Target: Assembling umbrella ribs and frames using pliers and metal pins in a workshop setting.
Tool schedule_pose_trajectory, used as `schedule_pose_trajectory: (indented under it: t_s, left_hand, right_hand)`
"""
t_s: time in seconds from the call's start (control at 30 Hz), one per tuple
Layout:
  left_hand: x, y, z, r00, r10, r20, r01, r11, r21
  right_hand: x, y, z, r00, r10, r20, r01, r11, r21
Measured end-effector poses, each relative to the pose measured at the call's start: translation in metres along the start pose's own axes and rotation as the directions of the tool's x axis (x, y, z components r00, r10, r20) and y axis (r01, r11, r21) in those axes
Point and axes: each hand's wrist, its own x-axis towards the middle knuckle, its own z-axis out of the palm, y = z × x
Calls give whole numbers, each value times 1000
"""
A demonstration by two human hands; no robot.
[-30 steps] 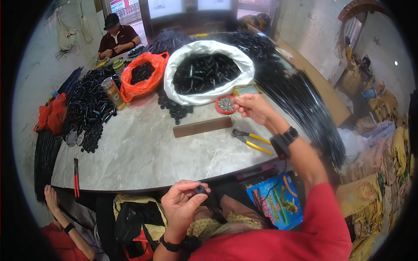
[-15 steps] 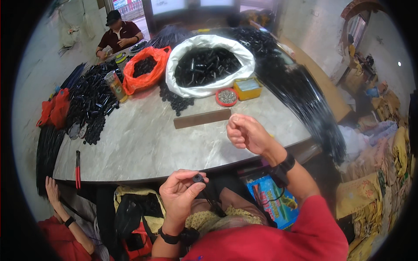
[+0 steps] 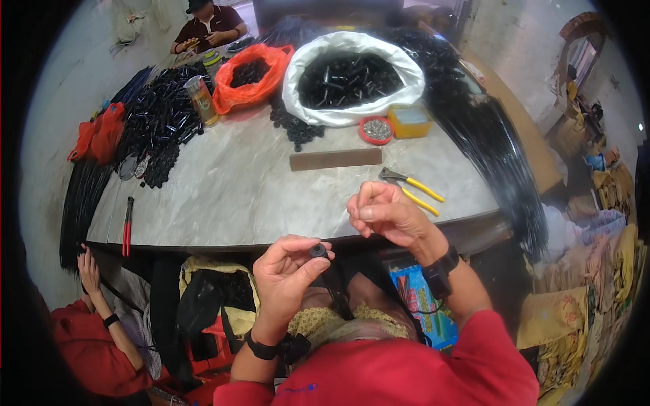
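Between the thumb and fingers of my left hand [image 3: 279, 276] is a small round black cap [image 3: 318, 251], its ringed end facing up. Thin black strands [image 3: 340, 298] show below it; I cannot tell whether they join the cap. My right hand [image 3: 391, 215] is raised at the table's front edge, right of the cap and apart from it. Its thumb and fingertips are pinched together, and anything between them is too small to make out. Just beyond that hand, yellow-handled pliers [image 3: 410, 189] lie on the grey table [image 3: 230, 196]. A flat brown bar [image 3: 336, 159] rests farther back.
A white sack [image 3: 291, 101] of black tubes, a red bag [image 3: 227, 95], a red dish [image 3: 376, 130] of metal bits and a yellow box [image 3: 410, 123] stand behind. Long black strands [image 3: 494, 155] cover the right side. Red-handled pliers [image 3: 127, 227] lie left. Two co-workers [image 3: 211, 30] [image 3: 95, 345] sit nearby.
My right hand has come back from over the table toward my left hand, uncovering the yellow-handled pliers. The left hand keeps hold of the cap. The whole view has shifted.
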Motion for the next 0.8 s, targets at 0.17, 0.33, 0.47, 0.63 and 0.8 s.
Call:
schedule_pose_trajectory:
  t_s: [0.17, 0.33, 0.47, 0.63, 0.8]
  left_hand:
    - [0, 1, -3, 1000, -1, -9, 1, 1000, -3]
    - [0, 3, -6, 1000, 4, -5, -4, 1000, -10]
    - [0, 3, -7, 1000, -21, 2, 21, 999, -25]
    - [2, 3, -8, 1000, 4, 17, -4, 1000, -27]
    - [3, 1, -11, 998, 43, 47, -41, 998, -52]
  right_hand:
    - [-3, 1, 4, 999, 27, -38, -29, 998, -63]
    - [-5, 6, 7, 999, 44, -29, -47, 993, -112]
    - [-8, 12, 15, 998, 48, -50, -53, 994, -95]
    - [-8, 17, 33, 993, 79, -88, -84, 995, -60]
    - [-11, 27, 44, 995, 7, -102, -20, 992, -128]
